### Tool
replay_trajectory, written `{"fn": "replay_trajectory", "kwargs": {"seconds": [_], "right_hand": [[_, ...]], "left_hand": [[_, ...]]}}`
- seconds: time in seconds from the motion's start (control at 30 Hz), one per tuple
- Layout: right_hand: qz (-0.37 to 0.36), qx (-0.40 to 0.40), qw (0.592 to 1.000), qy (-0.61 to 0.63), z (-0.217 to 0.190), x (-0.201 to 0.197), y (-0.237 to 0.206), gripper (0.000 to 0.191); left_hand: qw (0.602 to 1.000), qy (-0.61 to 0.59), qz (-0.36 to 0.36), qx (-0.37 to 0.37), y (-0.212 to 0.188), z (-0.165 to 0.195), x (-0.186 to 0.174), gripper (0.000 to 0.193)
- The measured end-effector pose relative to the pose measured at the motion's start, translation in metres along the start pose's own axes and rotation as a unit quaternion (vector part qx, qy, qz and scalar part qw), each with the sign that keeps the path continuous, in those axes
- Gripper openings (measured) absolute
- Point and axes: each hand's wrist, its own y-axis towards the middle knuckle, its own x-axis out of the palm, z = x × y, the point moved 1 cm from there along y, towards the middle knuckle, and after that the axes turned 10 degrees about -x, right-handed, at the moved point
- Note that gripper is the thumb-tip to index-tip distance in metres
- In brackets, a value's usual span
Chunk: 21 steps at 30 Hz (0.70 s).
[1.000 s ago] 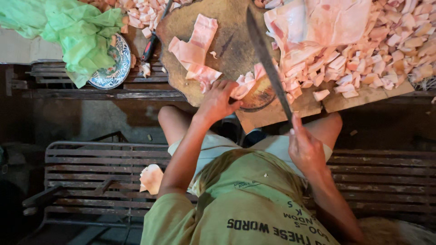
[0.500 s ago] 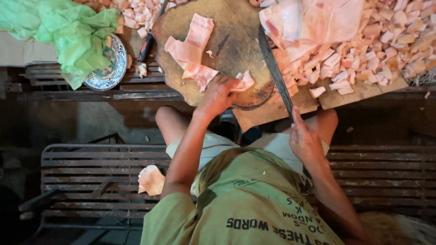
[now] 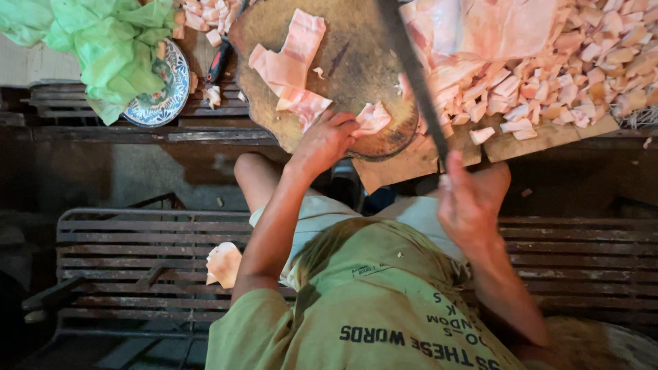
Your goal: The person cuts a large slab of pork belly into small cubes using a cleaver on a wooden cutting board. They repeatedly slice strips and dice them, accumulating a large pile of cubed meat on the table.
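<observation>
Wooden table (image 3: 541, 140) – round chopping block (image 3: 356, 68), cut pieces (image 3: 582, 75), patterned plate (image 3: 164, 92).

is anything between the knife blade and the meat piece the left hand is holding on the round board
Nothing visible. The left hand pins the meat piece at the round board's near edge. The knife in the right hand sits just beside it, over bare board, with no scraps between.
</observation>
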Motion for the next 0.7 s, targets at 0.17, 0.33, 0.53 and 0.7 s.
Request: {"fn": "replay_trajectory", "kwargs": {"seconds": [0.17,0.33,0.53,0.7], "right_hand": [[0.090,-0.079,0.993,0.013,0.011,0.009,-0.010,0.064],[-0.218,0.077,0.972,-0.049,0.022,0.038,-0.032,0.063],[-0.071,0.009,0.995,-0.073,0.018,0.001,-0.012,0.068],[0.058,-0.016,0.996,-0.062,-0.008,-0.016,-0.008,0.070]], "left_hand": [[0.999,0.049,0.018,0.010,-0.006,-0.005,0.010,0.029],[0.997,0.078,0.016,0.000,-0.010,-0.015,0.016,0.030],[0.996,0.072,0.033,0.030,0.001,-0.015,0.023,0.033],[0.996,0.076,0.032,0.041,0.002,-0.013,0.024,0.026]]}}
